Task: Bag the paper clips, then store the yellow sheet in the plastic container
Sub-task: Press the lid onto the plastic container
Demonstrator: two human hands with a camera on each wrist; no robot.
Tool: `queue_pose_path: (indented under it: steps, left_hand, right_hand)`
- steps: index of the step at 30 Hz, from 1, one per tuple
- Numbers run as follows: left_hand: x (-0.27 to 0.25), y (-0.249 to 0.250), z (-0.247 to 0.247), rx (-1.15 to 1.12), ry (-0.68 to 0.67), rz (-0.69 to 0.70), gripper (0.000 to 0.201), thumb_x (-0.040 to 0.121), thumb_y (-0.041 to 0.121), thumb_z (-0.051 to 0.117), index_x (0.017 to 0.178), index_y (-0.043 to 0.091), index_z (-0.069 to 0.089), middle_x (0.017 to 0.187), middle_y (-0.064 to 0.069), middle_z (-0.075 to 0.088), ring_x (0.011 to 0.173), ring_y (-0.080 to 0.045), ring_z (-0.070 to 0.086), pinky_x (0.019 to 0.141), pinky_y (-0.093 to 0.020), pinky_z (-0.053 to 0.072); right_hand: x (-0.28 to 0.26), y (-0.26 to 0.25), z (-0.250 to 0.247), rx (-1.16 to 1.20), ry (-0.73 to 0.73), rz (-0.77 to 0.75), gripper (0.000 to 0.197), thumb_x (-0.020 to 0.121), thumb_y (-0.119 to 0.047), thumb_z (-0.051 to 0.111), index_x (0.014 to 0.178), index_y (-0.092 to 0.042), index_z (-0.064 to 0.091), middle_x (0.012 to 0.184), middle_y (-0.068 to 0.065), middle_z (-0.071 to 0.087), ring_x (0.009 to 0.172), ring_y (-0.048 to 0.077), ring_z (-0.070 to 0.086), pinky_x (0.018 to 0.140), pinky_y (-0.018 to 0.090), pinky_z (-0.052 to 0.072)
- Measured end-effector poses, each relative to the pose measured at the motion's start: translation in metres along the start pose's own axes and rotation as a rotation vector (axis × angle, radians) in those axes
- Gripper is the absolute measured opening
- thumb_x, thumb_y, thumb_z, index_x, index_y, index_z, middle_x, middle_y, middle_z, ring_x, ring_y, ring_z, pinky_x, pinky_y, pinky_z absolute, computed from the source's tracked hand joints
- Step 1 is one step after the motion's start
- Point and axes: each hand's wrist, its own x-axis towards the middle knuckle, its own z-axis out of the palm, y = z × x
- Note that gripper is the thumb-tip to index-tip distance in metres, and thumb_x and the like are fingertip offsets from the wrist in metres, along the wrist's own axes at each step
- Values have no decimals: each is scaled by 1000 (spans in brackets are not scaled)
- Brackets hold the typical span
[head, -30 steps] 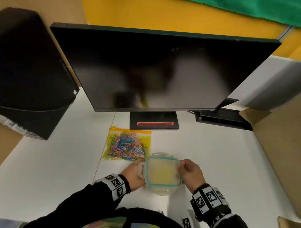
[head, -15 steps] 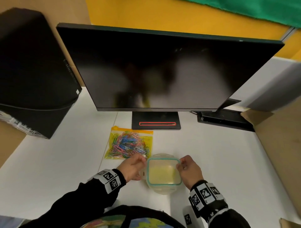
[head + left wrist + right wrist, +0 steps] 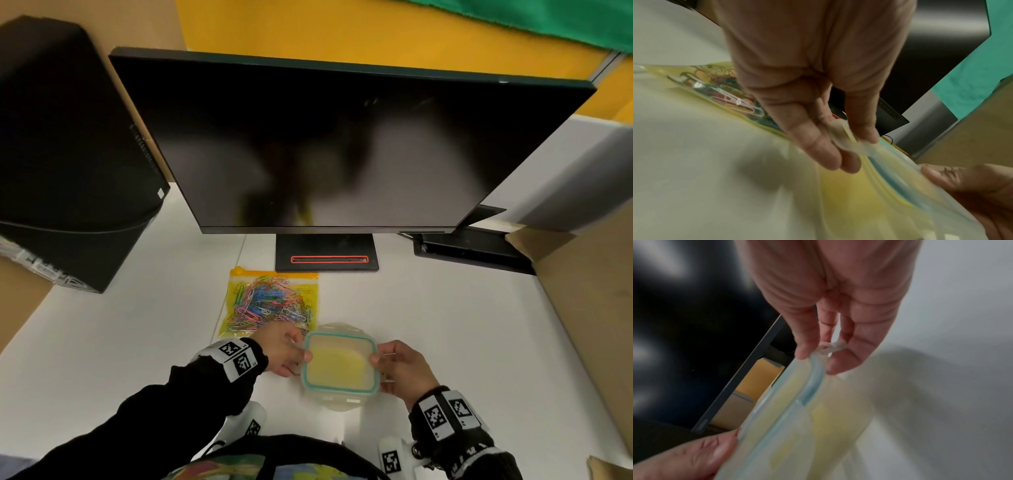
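Observation:
A clear plastic container (image 3: 339,371) with a teal-sealed lid sits on the white desk (image 3: 445,325) in front of me, the yellow sheet (image 3: 337,366) showing through it. My left hand (image 3: 286,353) pinches the lid's left clip flap (image 3: 851,142). My right hand (image 3: 399,366) pinches the right clip flap (image 3: 831,348) between thumb and fingers. Behind the container lies a yellow zip bag (image 3: 272,301) full of coloured paper clips (image 3: 270,303), also seen in the left wrist view as the bag (image 3: 719,95).
A large dark monitor (image 3: 342,147) on a black stand (image 3: 327,253) fills the back of the desk. A black computer tower (image 3: 68,154) stands at the left. Cardboard panels (image 3: 589,291) border the right side.
The container has come down a little toward the desk. Both hands have shifted along the lid's sides onto its clip flaps.

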Motion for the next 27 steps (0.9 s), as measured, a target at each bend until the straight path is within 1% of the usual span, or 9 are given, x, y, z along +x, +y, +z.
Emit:
queue_pose_path:
  steps: [6,9,11,13,15,17,22,25,27]
  left_hand:
    - [7,3,0,95,-6,-37,19,78,13,73,78,14,54,68,-5,65,56,-13,64,54,-24,52]
    - [8,4,-1,147,2,-48,21,77,21,74,77,17,53,76,-6,66,62,-16,62,59,-28,49]
    - [7,6,-6,358,77,-37,33,70,40,77,80,19,53,87,-5,67,63,-17,60,60,-30,48]
    - [5,7,-9,618,130,-44,47,67,57,72,79,16,52,77,-3,64,57,-17,55,60,-31,49]
    - [4,7,-4,562,32,-84,41,77,54,64,74,14,54,66,-4,60,54,-19,55,61,-31,53]
    - [5,5,2,397,-105,-110,28,88,40,56,76,15,56,68,-3,60,55,-17,55,62,-31,54]
    - [7,3,1,206,-177,-90,18,95,26,50,100,12,59,72,-3,60,52,-11,54,62,-28,50]
    - [4,6,-1,311,-162,-64,17,93,33,50,86,22,60,78,-2,62,58,-12,56,63,-27,50]
    - [-1,11,1,546,-58,5,23,89,40,54,80,19,56,80,-3,61,66,-19,57,67,-30,48]
  right_hand:
    - [5,-4,1,-192,-6,29,14,84,-14,65,80,-10,52,77,11,59,58,24,57,56,32,53]
    - [6,-7,1,-248,43,30,23,81,-21,67,88,-12,48,81,13,59,55,25,57,55,31,52]
    - [4,-11,-1,-450,112,-14,34,78,-35,68,88,-13,43,78,9,58,60,24,55,54,30,48]
    - [3,-11,-1,-795,105,-69,35,82,-49,57,81,-16,43,76,1,55,70,21,53,61,29,41]
    - [5,-9,1,-1000,10,-115,36,91,-50,41,71,-21,43,72,-4,51,76,21,52,67,30,37]
    - [9,-6,3,-970,-81,-119,38,96,-44,34,66,-22,40,67,-4,47,70,20,49,63,29,36]
    - [14,4,-4,-242,-221,158,33,95,-38,44,70,-17,46,49,-1,41,39,13,35,45,18,26]
    - [10,8,-7,-283,-277,156,37,94,-45,42,70,-17,45,50,0,47,41,17,39,47,21,29]
    - [4,1,-8,-563,-191,5,37,88,-52,47,75,-18,46,63,-1,51,53,17,47,54,28,38]
